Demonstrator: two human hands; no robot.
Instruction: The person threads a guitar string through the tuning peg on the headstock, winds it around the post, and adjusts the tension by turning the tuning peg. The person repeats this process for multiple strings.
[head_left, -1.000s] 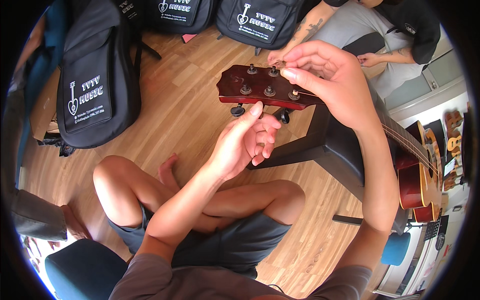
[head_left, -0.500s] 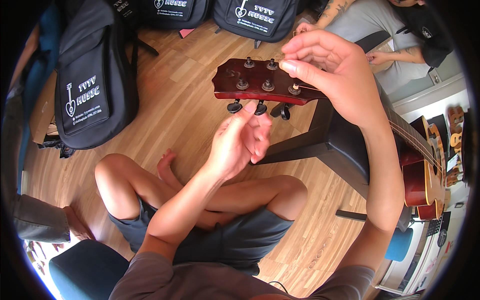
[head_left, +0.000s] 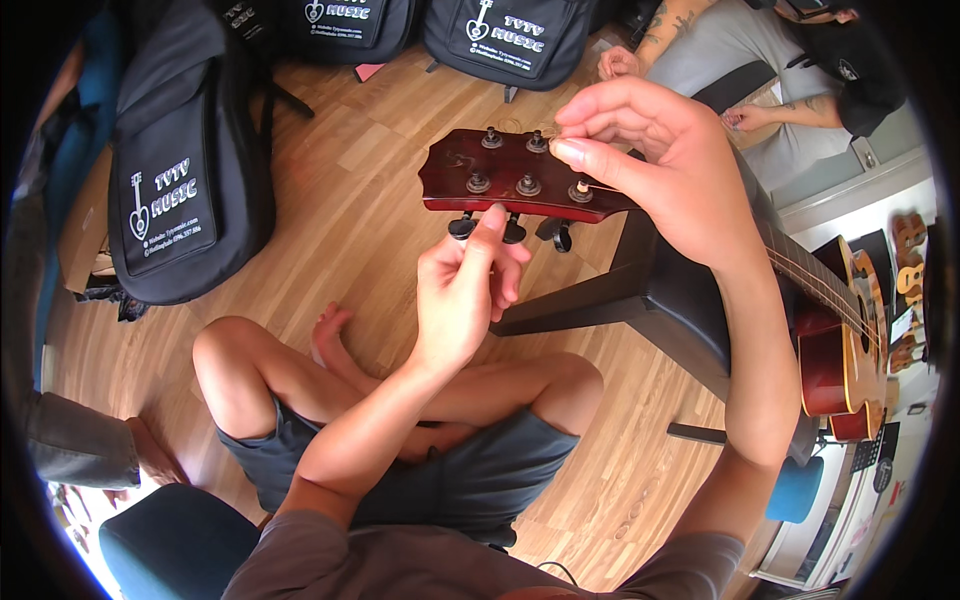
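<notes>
The guitar's dark red headstock (head_left: pixel 450 165) lies face up before me, with metal posts and black tuning pegs along its near edge. My left hand (head_left: pixel 455 300) is below that edge, thumb against the rim beside a tuning peg (head_left: pixel 514 230), fingers curled behind the peg. Above the headstock's right end, my right hand (head_left: pixel 665 165) is closed, thumb and index finger pinched on a thin guitar string near a post (head_left: pixel 537 142); the string is barely visible. A string runs from the post with a pale spot (head_left: pixel 581 189) under my right hand. My forearm partly hides the neck.
A black stool (head_left: pixel 690 290) stands under the neck; the guitar body (head_left: pixel 825 370) is at right. Black instrument bags (head_left: pixel 170 160) stand at left and behind. Another person (head_left: pixel 680 60) sits at the far right. My crossed legs (head_left: pixel 490 390) are on the wooden floor.
The headstock has shifted slightly left and down in view, both hands along with it. My left thumb now lies more upright against the rim. The right hand keeps its pinch.
</notes>
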